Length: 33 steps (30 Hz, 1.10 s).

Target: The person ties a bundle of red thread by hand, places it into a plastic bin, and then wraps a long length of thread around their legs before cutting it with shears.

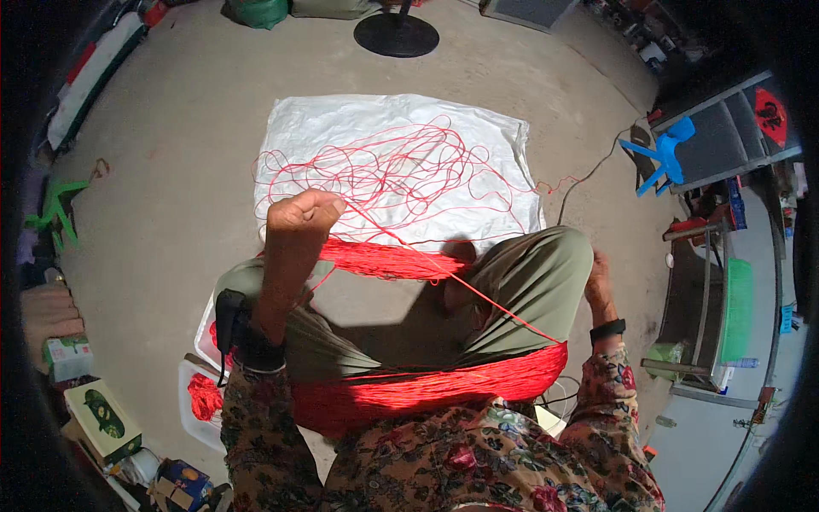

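A red cord [406, 245] is pinched in my left hand [303, 213], which is closed and raised over the near edge of a white sheet. From there the cord runs taut down to the right, across my right thigh. A thick skein of red cord [426, 388] is looped around my bent knees, with one band at my lap and another in front of my shins. My right hand [600, 277] is beside the outer side of my right knee; its fingers are mostly hidden. Loose red cord [384, 171] spreads in tangled loops on the white sheet [299, 115].
White containers with red cord [205, 397] stand at my left. A black round base [397, 36] is at the far side. A blue stool [665, 155] and a metal rack [712, 316] are on the right, a green stool [60, 212] on the left. A dark cable [589, 175] crosses the floor.
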### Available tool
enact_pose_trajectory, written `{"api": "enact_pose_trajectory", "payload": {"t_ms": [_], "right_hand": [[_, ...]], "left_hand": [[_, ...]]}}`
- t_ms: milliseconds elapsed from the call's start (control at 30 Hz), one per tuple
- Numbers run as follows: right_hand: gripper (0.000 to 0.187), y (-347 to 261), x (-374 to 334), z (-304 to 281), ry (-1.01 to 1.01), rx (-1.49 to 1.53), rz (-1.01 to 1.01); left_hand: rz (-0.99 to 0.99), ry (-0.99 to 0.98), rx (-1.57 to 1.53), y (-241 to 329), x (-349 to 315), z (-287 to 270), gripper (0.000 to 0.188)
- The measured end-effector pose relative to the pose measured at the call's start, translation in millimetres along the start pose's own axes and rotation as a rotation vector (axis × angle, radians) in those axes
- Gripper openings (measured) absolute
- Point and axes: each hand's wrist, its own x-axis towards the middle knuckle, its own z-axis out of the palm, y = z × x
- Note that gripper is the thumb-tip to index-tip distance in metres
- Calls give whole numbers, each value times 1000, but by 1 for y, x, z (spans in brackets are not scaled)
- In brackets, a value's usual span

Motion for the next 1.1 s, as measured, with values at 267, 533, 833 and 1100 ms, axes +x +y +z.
{"api": "enact_pose_trajectory", "payload": {"t_ms": [267,533,833,1100], "right_hand": [[21,-171,-65,119,-228,-293,-299],[25,-184,-81,198,-787,-73,21],[21,-162,-39,175,-490,172,197],[21,-152,-46,176,-497,275,134]], "left_hand": [[217,96,207,-10,6,6,14],[178,120,67,-15,8,5,17],[171,-302,324,3,-11,-12,25],[-16,-465,-67,6,-47,-82,35]]}}
